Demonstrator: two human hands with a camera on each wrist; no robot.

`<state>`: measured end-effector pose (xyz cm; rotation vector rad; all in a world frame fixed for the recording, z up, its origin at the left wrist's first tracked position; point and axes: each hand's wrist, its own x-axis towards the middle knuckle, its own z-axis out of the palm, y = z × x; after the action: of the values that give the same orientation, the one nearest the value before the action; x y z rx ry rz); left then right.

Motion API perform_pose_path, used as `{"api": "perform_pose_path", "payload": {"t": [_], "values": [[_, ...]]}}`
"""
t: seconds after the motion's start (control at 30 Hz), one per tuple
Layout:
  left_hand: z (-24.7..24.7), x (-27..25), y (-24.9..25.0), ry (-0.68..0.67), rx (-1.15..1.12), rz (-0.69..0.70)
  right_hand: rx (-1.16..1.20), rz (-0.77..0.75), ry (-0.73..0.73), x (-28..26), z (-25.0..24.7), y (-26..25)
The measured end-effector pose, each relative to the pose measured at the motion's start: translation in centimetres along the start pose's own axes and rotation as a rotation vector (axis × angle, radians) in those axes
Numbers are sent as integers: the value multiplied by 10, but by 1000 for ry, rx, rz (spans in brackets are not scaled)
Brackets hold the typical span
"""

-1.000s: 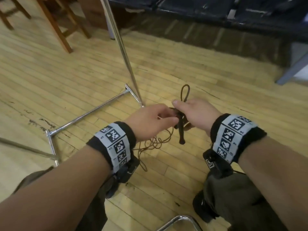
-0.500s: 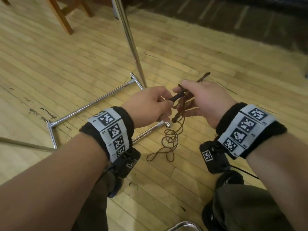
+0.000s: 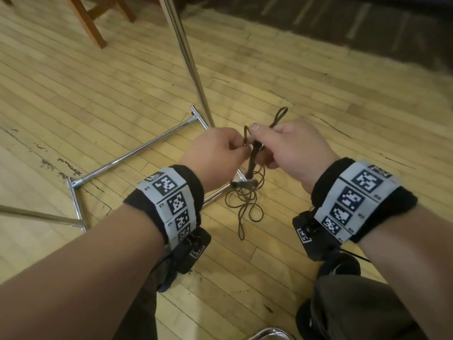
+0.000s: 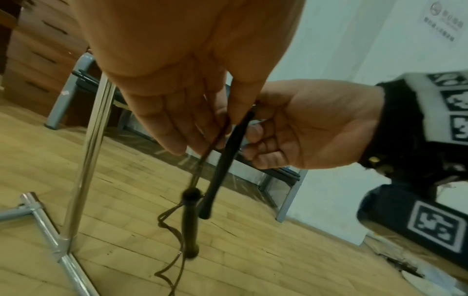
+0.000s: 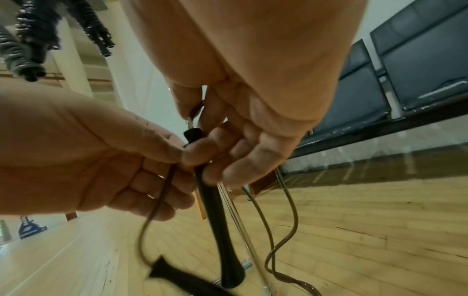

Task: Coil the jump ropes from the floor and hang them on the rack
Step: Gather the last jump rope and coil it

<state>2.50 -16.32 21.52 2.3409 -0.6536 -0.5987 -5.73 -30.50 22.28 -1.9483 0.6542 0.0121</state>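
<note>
A jump rope with a thin brown cord and two black handles is held between my hands above the wooden floor. My right hand (image 3: 282,146) grips the top of one black handle (image 3: 252,160), which hangs straight down (image 5: 215,210). A cord loop (image 3: 279,117) sticks up past its knuckles. My left hand (image 3: 220,153) pinches the cord beside that handle (image 4: 228,160). The second handle (image 4: 190,224) dangles below on the cord (image 3: 245,184). The remaining cord (image 3: 247,207) lies in a loose tangle on the floor.
The rack's chrome pole (image 3: 186,52) rises just beyond my hands, its base bars (image 3: 137,153) lying on the floor to the left. Black ropes (image 5: 38,30) hang overhead in the right wrist view. Wooden chair legs (image 3: 85,20) stand far left; a dark bench (image 5: 405,70) stands right.
My hands have stayed close together. The left hand has gone from gripping a handle to pinching the cord. One handle now hangs straight down from my right hand.
</note>
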Motion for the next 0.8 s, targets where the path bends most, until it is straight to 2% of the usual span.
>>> {"api": "perform_pose_path", "payload": {"t": [0.1, 0.13, 0.2, 0.3, 0.4, 0.47, 0.53, 0.63, 0.7, 0.8], "values": [[-5, 0, 1, 25, 117, -88, -47, -49, 22, -6, -1, 0], [-5, -1, 1, -13, 192, -86, -20, -52, 26, -7, -3, 1], [-7, -5, 4, -90, 234, -23, 19, -44, 12, -7, -4, 3], [-7, -12, 4, -198, 157, 162, 159, 6, -50, -7, -2, 2], [-9, -14, 1, -229, 115, 189, 233, 35, -77, -4, -1, -1], [-13, -10, -6, -223, 96, 167, 127, 8, -39, 0, -4, -1], [-18, -10, -14, -284, -144, 126, 19, -41, -32, 2, -7, -2], [-34, -15, -20, -359, -759, 69, 195, -142, -239, -2, -1, -10], [-50, -16, -23, -268, -1036, 50, 238, -183, -359, -3, 9, -7], [-83, -23, -33, 43, -1302, 60, -114, -165, -467, 1, 24, 15]]}}
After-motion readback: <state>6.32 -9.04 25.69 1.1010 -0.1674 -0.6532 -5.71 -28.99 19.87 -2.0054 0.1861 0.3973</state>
